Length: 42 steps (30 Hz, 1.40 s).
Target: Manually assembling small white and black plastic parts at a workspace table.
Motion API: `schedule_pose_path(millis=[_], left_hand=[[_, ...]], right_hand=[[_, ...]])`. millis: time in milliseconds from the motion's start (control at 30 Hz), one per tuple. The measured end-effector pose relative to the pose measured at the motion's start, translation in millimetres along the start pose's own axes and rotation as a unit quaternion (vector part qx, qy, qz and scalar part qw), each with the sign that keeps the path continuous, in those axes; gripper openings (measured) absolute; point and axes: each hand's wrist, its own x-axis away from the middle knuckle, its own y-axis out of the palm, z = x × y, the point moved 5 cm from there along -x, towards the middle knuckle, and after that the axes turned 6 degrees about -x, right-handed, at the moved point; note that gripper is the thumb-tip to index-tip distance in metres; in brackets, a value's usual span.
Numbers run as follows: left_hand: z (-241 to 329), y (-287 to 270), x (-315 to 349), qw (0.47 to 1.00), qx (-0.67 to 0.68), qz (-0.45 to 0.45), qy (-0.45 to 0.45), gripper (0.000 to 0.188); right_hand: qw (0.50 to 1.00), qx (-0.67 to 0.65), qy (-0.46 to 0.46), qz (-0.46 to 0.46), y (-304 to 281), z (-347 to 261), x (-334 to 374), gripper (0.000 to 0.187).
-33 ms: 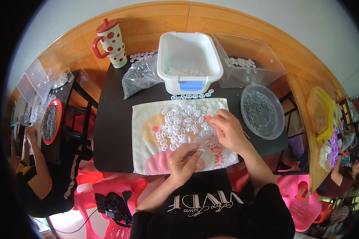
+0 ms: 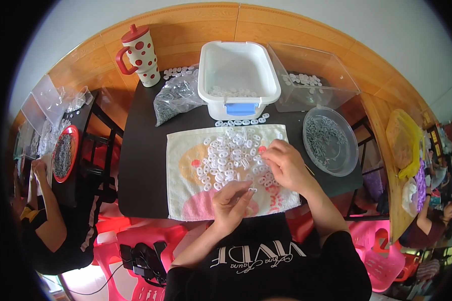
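Two bare hands over a pale patterned towel (image 2: 178,145) on the dark table (image 2: 140,165); a loose heap of white two-holed pieces (image 2: 228,155) lies on the towel, beyond and between them. Left hand (image 2: 231,203): thumb and index finger drawn narrow, apparently around a single white piece (image 2: 253,189) showing at the tips. Right hand (image 2: 286,163): fingers bent together at the heap's right side; what they hold, if anything, cannot be told. Judged risks — the left grip seems to rest on the fingertips alone, so a small sideways push could make the piece slip and drop back among its likes. Pieces near the right hand lie close under it; a low sweep of the palm might scatter them. Soft cloth may bunch if a wrist drags on it, tipping the heap toward the near edge. The round clear tub (image 2: 344,155) of small grey parts stands to the right, near the table's side; an elbow swung outward could knock it and spill them. A short row of pieces (image 2: 241,122) beside the white bin (image 2: 240,106) — easily disordered by a long reach across.
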Motion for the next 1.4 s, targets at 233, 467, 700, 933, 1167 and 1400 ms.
schedule_pose_path(millis=[233,467,700,933,1167,1400], left_hand=[[1,1,-3,1.000,0.004,0.011,0.010,0.029],[1,1,-3,1.000,0.009,0.015,-0.019,0.030],[0,1,-3,1.000,-0.001,0.013,-0.017,0.031],[-2,0,-2,1.000,-0.011,0.008,-0.023,0.030],[-2,1,-3,1.000,-0.017,0.007,-0.015,0.026],[-1,1,-3,1.000,-0.018,0.007,-0.015,0.026]], right_hand=[[0.992,0.105,0.009,-0.073,27,-12,11,0.017],[0.995,0.049,-0.007,-0.087,28,0,15,0.017],[0.999,-0.044,-0.009,-0.004,16,-5,22,0.020],[0.911,-0.375,0.173,0.012,20,8,37,0.013],[0.864,-0.452,0.174,0.141,24,16,44,0.013],[0.801,-0.521,0.259,0.140,29,11,44,0.014]])
